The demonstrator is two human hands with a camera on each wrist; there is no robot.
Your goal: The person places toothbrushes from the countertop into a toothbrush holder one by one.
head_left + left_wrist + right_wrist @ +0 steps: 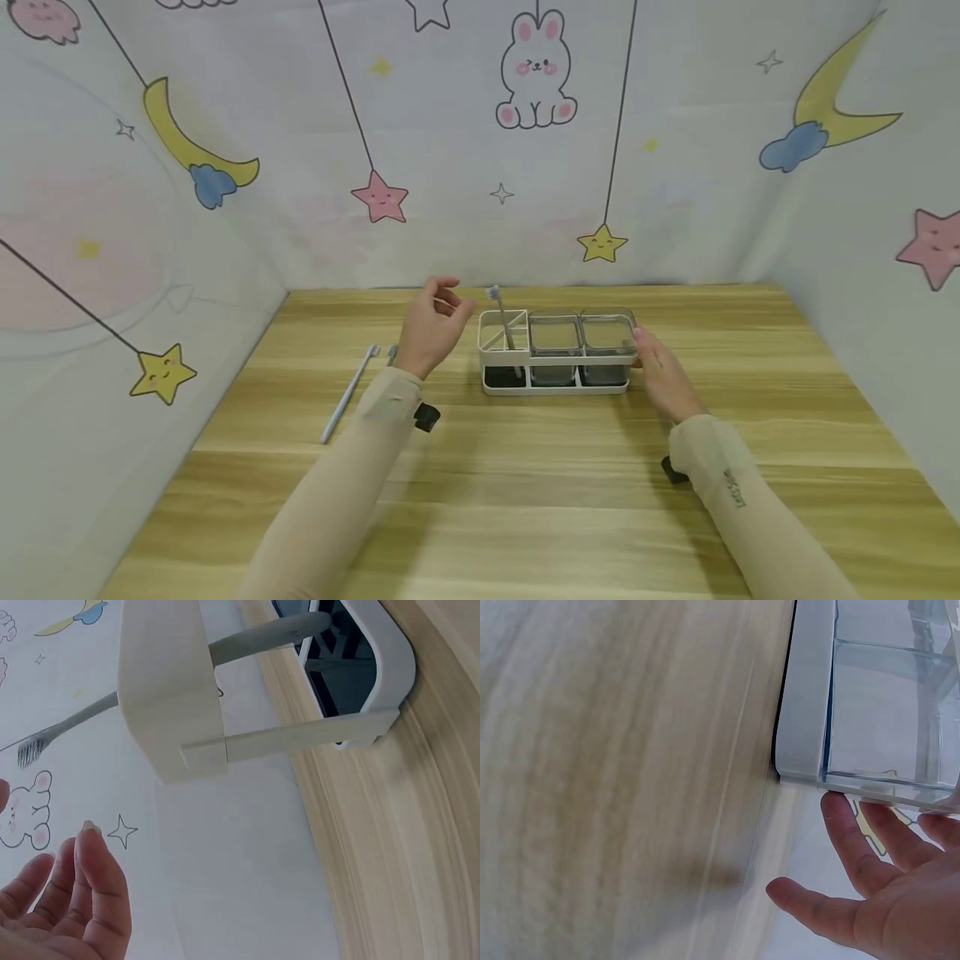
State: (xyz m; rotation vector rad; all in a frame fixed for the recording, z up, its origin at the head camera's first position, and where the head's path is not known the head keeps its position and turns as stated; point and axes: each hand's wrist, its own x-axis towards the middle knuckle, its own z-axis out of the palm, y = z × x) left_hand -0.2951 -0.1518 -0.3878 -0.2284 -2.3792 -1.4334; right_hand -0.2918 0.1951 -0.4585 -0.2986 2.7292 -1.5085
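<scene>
1. Just beside the left hand, toward its fingertip side, stands the white holder on the wooden worktop.
2. Left hand's grip is wide and holds nothing. Its fingers are loose and a little bent, close to the holder's left end but not touching it.
3. One toothbrush stands in the holder's left slot, the slot nearest the left hand. It leans a bit, bristles up, with its long side running up and down. From the left wrist view its bristle head pokes out past the holder's rim, near the fingers.
4. Right hand rests against the holder's other end. Its fingers are straight and touch the clear cup there. It does not curl around anything.
5. Behind the left wrist, another toothbrush lies flat on the worktop. Its long side points away from the person. The left hand is much nearer to it than the right hand.
</scene>
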